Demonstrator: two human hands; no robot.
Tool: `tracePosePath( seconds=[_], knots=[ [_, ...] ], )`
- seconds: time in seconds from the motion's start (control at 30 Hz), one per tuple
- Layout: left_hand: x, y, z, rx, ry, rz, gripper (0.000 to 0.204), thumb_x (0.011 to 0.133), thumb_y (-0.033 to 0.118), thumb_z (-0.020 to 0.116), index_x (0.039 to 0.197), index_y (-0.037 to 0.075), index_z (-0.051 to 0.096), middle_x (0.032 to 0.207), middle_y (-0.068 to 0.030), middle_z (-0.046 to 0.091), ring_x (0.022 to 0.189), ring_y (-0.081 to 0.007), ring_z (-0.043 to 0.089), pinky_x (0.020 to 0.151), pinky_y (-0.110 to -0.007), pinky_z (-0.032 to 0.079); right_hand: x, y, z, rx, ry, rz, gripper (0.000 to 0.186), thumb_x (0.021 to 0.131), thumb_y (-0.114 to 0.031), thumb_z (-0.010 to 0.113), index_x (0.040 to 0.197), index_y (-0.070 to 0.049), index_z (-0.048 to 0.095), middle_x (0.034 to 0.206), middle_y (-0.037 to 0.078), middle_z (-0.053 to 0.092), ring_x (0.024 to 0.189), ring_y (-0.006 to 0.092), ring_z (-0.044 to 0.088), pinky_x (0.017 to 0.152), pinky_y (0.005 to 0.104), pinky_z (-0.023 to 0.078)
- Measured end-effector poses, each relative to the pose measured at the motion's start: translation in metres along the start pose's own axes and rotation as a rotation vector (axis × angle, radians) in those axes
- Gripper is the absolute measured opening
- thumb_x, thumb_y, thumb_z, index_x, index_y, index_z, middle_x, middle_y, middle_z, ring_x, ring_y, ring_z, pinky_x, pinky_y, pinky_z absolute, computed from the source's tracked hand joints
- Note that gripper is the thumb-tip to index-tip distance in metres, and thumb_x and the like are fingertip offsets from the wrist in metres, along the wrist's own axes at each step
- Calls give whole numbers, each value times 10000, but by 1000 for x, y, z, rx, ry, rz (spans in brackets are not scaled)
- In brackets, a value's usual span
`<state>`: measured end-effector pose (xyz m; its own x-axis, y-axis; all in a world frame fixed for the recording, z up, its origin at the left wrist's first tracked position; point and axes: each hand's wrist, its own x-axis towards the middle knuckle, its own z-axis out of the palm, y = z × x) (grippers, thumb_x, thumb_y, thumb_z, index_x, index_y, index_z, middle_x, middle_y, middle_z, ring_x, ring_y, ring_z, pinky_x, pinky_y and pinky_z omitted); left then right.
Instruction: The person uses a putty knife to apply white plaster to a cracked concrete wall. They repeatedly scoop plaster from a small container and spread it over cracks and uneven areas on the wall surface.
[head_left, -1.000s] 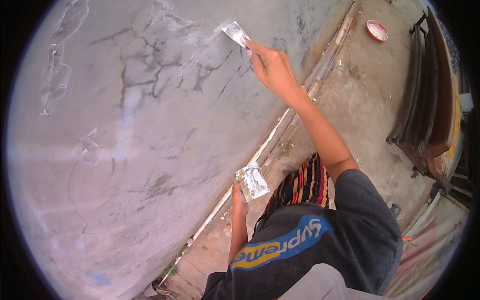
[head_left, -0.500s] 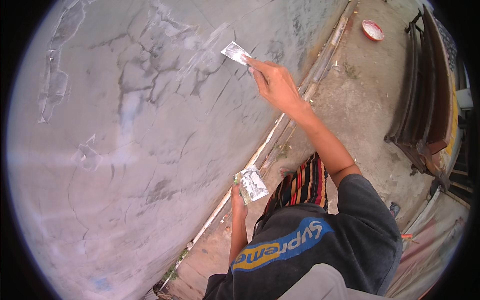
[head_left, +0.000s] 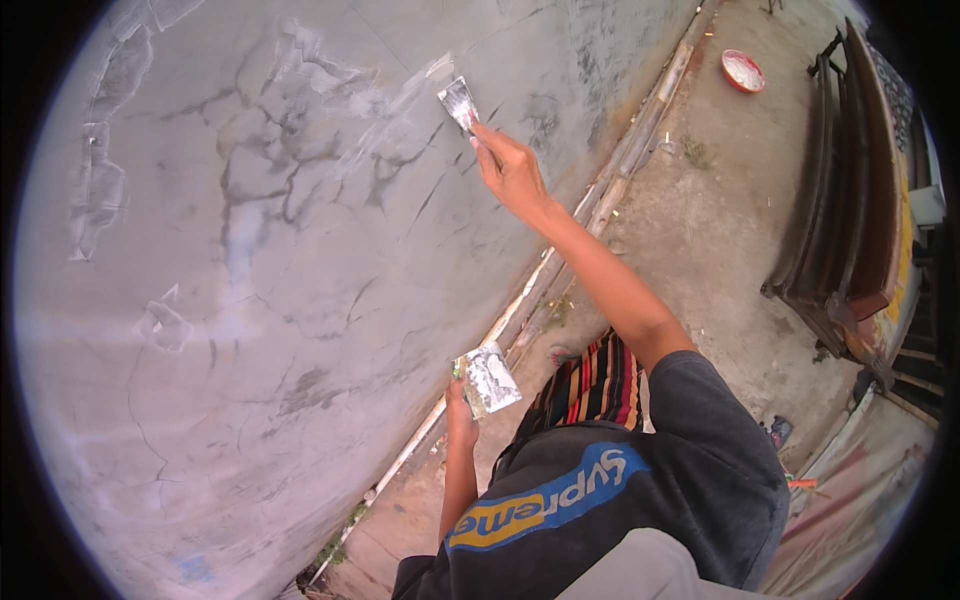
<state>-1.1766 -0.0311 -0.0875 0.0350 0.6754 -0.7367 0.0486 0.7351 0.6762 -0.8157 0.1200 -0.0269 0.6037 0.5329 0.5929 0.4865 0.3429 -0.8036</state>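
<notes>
My right hand [head_left: 515,178] is closed on a putty knife [head_left: 458,102], whose white-smeared blade points up against the grey cracked wall [head_left: 300,270]. A small pale smear of filler [head_left: 440,68] shows on the wall just past the blade's edge. Dark cracks and lighter filled patches [head_left: 320,80] lie to the left of the knife. Lower down, my left hand [head_left: 461,412] grips a flat square board [head_left: 488,380] with white filler spread over it. The board is held beside my body, close to the foot of the wall. Part of the left hand's fingers is hidden by the board.
A ledge [head_left: 640,130] runs slantwise along the wall's base. On the concrete floor [head_left: 700,230] at the far right stands a red bowl [head_left: 743,71] with white filler in it. A dark wooden bench-like piece [head_left: 840,200] stands at the right, with a pale sheet [head_left: 860,500] below it.
My right hand has shifted slightly left and turned, swinging the blade from slanting left to pointing more upward. The pale smear now shows beyond the blade. My left hand still holds the board.
</notes>
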Motion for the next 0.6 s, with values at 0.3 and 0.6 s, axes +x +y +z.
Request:
tracePosePath(
  seconds=[0.3,0.6],
  knots=[
    [-10,17,16,39,-71,-10,492,930,295,459,1346,34,432,1230,-99,548,1104,-200,563,927,-346,471,54,-77,-39,-71,-190,200,303,942,-92,546,1236,-48,607,573,71,344,504,128,301,470,299,342],
    [-22,21,25,5,-21,-28,475,937,279,448,1348,40,438,1208,-94,572,1109,-197,567,935,-352,470,32,-81,-57,-88,-243,273,298,945,-102,535,1230,-50,607,592,104,354,506,140,289,471,296,344]
  ],
)
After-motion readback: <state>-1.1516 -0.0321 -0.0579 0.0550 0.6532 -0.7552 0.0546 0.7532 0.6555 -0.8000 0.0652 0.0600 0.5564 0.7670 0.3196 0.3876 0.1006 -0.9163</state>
